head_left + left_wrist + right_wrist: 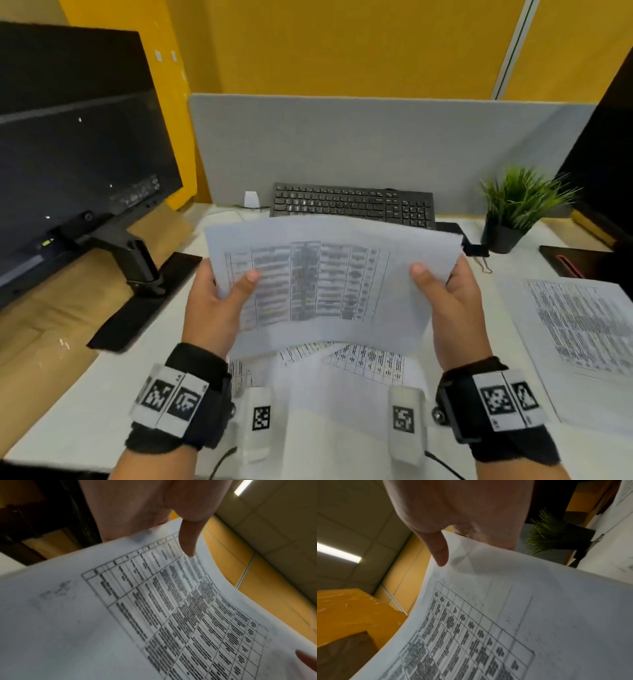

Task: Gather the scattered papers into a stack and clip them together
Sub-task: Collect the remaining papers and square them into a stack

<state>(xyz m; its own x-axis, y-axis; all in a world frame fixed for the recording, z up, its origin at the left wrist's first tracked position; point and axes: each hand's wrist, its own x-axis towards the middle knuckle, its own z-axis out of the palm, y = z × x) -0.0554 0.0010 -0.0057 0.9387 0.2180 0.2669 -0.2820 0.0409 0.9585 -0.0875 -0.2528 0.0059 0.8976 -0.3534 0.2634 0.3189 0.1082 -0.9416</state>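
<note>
Your left hand (219, 301) and right hand (452, 298) each pinch a side edge of the held sheets (329, 284), thumbs on top, raised above the tabletop (85, 411). More papers (342, 370) lie beneath near the front edge, another sheet (582, 329) toward the right edge. A binder clip (474, 249), probably, sits beside the potted plant (517, 209); the pot holds green grass.

Held sheet (329, 274): I see it raised above the bench (85, 404), left hand (219, 301) at its left edge, right hand (452, 301) at its right.
Under it: more papers (363, 363) on the bench.
Right: another paper (582, 325).
Behind: keyboard (352, 204), plant (513, 209) right of it, binder clip (474, 249) between.
Left: monitor (75, 144).
</note>
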